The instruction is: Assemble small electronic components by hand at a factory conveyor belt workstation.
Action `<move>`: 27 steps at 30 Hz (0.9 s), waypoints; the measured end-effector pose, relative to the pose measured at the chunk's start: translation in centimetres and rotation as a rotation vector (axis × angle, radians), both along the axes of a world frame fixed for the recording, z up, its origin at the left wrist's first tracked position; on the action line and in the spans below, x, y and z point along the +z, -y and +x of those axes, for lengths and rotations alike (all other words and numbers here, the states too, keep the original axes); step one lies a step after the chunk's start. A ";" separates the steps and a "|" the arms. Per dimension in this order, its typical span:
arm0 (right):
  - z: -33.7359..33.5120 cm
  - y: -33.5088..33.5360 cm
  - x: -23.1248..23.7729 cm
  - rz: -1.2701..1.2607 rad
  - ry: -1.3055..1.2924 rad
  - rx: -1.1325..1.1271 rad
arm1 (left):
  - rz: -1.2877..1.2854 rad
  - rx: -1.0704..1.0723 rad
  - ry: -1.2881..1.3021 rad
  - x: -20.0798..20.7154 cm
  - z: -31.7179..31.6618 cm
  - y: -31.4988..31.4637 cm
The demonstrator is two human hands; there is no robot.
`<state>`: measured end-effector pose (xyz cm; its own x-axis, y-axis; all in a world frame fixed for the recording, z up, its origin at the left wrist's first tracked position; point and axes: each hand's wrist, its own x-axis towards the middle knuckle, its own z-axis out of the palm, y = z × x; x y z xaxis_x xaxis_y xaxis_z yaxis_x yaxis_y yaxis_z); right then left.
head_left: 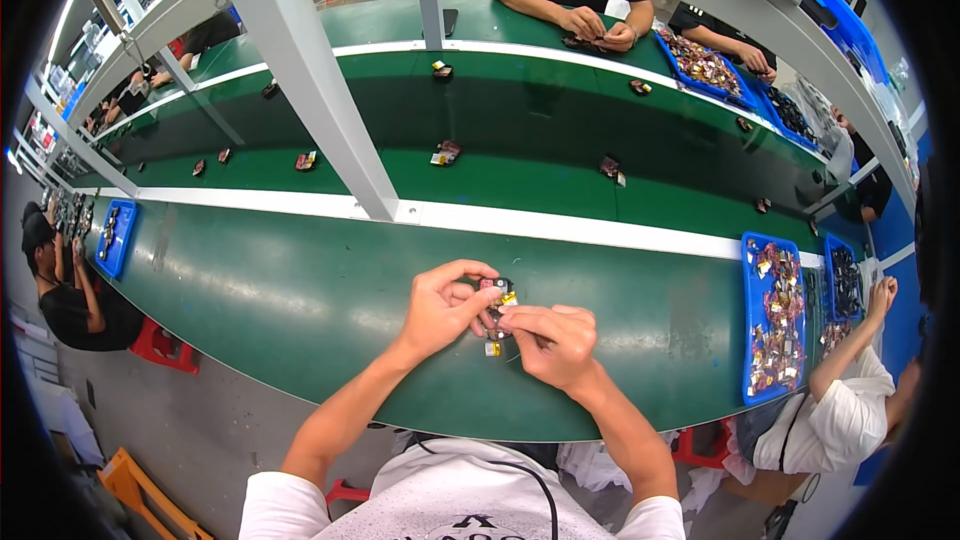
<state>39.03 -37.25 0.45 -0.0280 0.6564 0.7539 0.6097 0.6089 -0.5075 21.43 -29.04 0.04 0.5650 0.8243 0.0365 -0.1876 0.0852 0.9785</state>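
Note:
Over the green worktop (340, 300), my two hands meet on a small electronic assembly (498, 284) with a black and reddish body and yellow tape. My left hand (447, 308) grips its left side between thumb and fingers. From the right, the fingertips of my right hand (556, 338) pinch at its lower part; what exactly lies between them is hidden. Just below the fingers shows a small yellow and silver piece, like a battery (492, 348). Whether it hangs from the assembly or lies on the worktop I cannot tell.
Beyond a white rail (560, 224) runs a green conveyor belt (530, 180) with several similar assemblies (446, 153). A grey post (325, 80) rises ahead. At right stands a blue tray (748, 340) full of assemblies; another blue tray (117, 240) is far left. Co-workers sit around.

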 end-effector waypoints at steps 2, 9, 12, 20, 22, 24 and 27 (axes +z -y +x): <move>0.1 0.1 -0.3 0.003 0.044 -0.006 | 0.048 0.057 -0.075 0.2 0.3 0.3; 0.3 0.0 -0.6 0.016 0.084 -0.014 | 0.094 0.130 -0.130 0.1 1.0 0.7; 0.3 -0.1 -0.3 0.014 0.048 -0.012 | 0.021 0.120 -0.047 0.0 0.8 0.5; 0.0 0.0 0.0 -0.011 -0.001 -0.009 | -0.076 0.079 -0.041 -0.3 0.7 -0.2; -0.1 -0.1 0.1 -0.016 -0.012 -0.003 | -0.090 0.083 -0.045 -0.2 0.7 -0.1; -0.1 -0.2 0.0 -0.003 -0.011 -0.001 | -0.105 0.087 -0.049 -0.2 0.7 -0.1; 0.0 -0.2 -0.1 -0.008 -0.004 -0.001 | -0.122 0.105 -0.087 -0.1 1.0 -0.1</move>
<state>39.06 -37.01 0.36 -0.0248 0.6626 0.7486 0.6082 0.6043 -0.5147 22.43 -28.97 -0.02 0.4721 0.8744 -0.1122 -0.1172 0.1884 0.9751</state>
